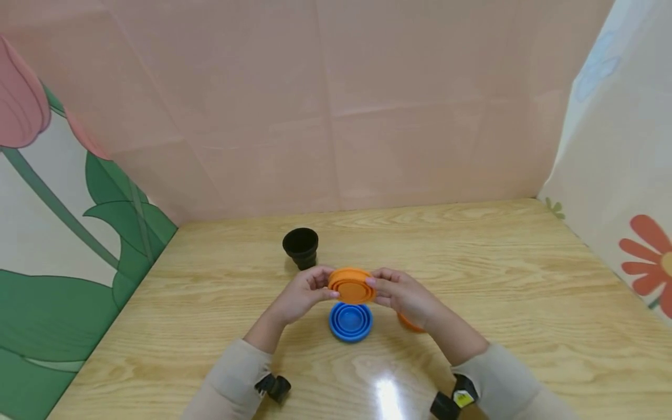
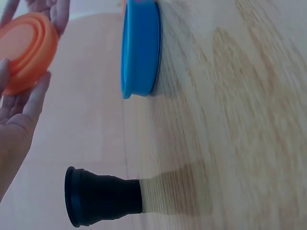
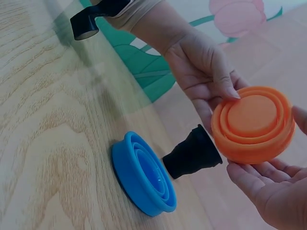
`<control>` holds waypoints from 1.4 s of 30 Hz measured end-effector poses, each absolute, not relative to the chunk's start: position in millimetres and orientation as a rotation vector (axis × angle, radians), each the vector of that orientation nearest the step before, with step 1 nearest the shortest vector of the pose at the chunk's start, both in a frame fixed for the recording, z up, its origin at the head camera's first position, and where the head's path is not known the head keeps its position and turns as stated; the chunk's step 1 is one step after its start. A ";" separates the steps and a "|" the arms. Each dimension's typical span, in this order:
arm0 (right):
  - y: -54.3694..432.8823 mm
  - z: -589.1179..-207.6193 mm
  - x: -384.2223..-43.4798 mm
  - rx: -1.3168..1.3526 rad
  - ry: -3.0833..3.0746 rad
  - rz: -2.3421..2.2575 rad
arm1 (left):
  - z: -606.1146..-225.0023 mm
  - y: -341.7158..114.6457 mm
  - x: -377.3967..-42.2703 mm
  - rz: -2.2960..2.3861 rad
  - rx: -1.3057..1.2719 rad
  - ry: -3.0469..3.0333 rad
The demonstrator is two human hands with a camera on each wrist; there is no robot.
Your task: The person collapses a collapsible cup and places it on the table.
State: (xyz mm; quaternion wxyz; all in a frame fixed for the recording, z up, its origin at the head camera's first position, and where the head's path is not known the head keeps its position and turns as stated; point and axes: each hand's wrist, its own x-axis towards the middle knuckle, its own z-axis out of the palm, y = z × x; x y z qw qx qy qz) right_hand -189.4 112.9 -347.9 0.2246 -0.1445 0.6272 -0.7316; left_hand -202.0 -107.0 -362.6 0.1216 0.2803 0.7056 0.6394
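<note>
Both hands hold an orange collapsible cup (image 1: pixel 353 287), folded flat, above the table. My left hand (image 1: pixel 304 291) pinches its left edge between thumb and fingers. On the opposite edge, my right hand (image 1: pixel 406 293) grips it the same way. The cup's ringed face shows in the right wrist view (image 3: pixel 253 120). Just below it on the table lies a blue collapsible cup (image 1: pixel 350 322), also folded flat. Behind the left hand stands a black collapsible cup (image 1: pixel 301 244), extended and upright. Another orange round item (image 1: pixel 410 324) is mostly hidden under the right hand.
The wooden table (image 1: pixel 499 262) carries these items near its middle. A pink backdrop (image 1: pixel 336 116) rises at the far edge. Printed flower panels stand at the left (image 1: pixel 131 245) and right (image 1: pixel 619 175). A black camera is strapped to each wrist.
</note>
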 end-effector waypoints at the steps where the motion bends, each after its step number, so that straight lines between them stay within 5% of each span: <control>1: 113.0 -347.9 -189.6 -0.391 1.729 -2.017 | -361.9 -106.5 -201.6 1.872 0.805 2.068; 22: 102.2 -362.4 -185.5 -0.248 1.863 -2.088 | -360.2 -111.1 -196.6 1.773 0.597 2.047; 42: 84.4 -368.9 -197.1 -0.464 2.012 -1.996 | -356.9 -117.4 -204.1 1.562 0.623 2.231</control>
